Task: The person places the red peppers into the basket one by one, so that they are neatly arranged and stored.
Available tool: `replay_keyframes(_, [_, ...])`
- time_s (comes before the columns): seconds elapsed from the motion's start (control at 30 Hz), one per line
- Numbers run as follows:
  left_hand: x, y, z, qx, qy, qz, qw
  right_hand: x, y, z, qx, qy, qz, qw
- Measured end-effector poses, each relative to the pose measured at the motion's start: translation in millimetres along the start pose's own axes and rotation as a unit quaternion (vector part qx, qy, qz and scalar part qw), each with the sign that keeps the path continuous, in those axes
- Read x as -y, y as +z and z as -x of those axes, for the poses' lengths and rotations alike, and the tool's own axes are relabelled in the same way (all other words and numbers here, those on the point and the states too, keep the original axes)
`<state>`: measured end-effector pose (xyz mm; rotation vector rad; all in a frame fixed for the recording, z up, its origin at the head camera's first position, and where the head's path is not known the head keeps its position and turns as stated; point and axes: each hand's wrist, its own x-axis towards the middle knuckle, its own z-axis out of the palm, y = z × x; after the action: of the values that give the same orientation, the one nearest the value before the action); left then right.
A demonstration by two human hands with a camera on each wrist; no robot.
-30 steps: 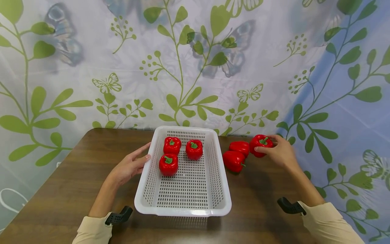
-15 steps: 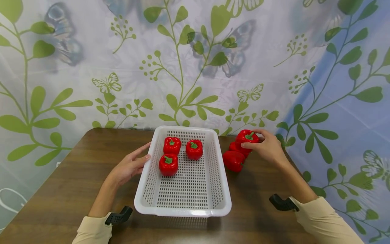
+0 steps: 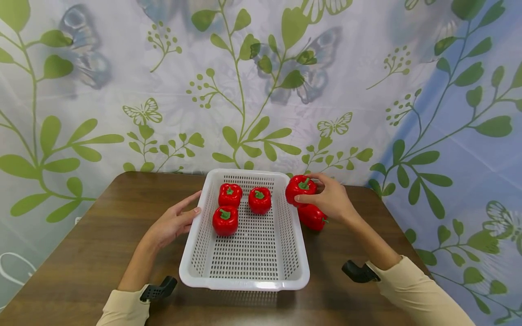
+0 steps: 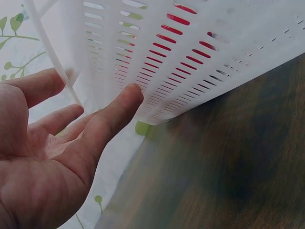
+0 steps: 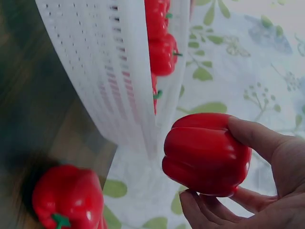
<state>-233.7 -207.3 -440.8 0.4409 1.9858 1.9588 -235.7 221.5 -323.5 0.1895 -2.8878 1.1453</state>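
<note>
My right hand (image 3: 332, 197) holds a red bell pepper (image 3: 297, 190) with a green stem, thumb on one side and fingers on the other. The pepper is raised at the right rim of a white perforated plastic basket (image 3: 244, 284). Three more red bell peppers (image 3: 225, 222) stand stem-up in the basket's far left part. My left hand (image 3: 173, 224) is at the basket's left side, fingers extended by the rim. In the left wrist view its thumb (image 4: 128, 98) lies against the slotted wall.
A red bell pepper (image 3: 312, 218) lies on its side on the brown wooden table (image 3: 102, 240), right of the basket. Another one behind it is mostly hidden by the right hand. A leaf-patterned curtain (image 3: 253, 81) hangs behind the table.
My right hand has lifted the bell pepper from the table's right and carried it left, over the lying peppers, to the basket's right rim. The left hand and basket have stayed put.
</note>
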Motion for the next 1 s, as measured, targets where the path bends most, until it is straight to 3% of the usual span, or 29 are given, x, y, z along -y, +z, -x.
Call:
replay_keyframes(0.37, [0.3,-0.2,-0.4,-0.003,-0.003,0.0,1.0,11,39,-3.7,0.011,-0.058,-0.001,0.9983])
replay_keyframes(0.63, [-1.1,0.9,-0.6,-0.005,-0.005,0.0,1.0,14,54,-7.6,0.029,-0.073,-0.004,0.9969])
replay_keyframes(1.0, [0.2,0.4,-0.4,-0.005,-0.004,0.002,1.0,8,76,-11.7,0.066,-0.116,0.037,0.9904])
